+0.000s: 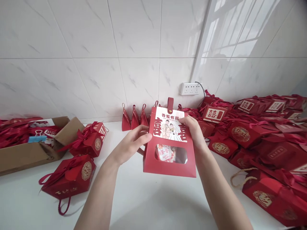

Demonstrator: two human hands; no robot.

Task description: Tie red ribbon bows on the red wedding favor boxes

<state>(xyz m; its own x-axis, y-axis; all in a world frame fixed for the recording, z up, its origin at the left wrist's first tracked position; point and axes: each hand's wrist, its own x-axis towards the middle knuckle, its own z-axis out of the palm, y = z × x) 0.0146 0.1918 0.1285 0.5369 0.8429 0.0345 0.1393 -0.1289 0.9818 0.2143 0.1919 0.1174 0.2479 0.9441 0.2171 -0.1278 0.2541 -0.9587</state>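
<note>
A red wedding gift box (169, 167) is held up over the white table, its front turned toward me. On that front are a printed card (169, 124) of a cartoon couple and a clear window (170, 154) with wrapped contents behind it. A red strap (170, 105) with a stud closes the top. My right hand (193, 129) grips the upper right edge, thumb on the front. At the left edge my left hand (131, 143) pinches the side with thumb and curled fingers; some fingertips are hidden behind the box.
Several small red pyramid boxes (126, 121) stand against the tiled wall. Ribboned red boxes pile up (240, 131) on the right, and two ribboned boxes (68, 177) sit at left beside an open cardboard carton (31, 159). A power strip (191, 89) hangs on the wall.
</note>
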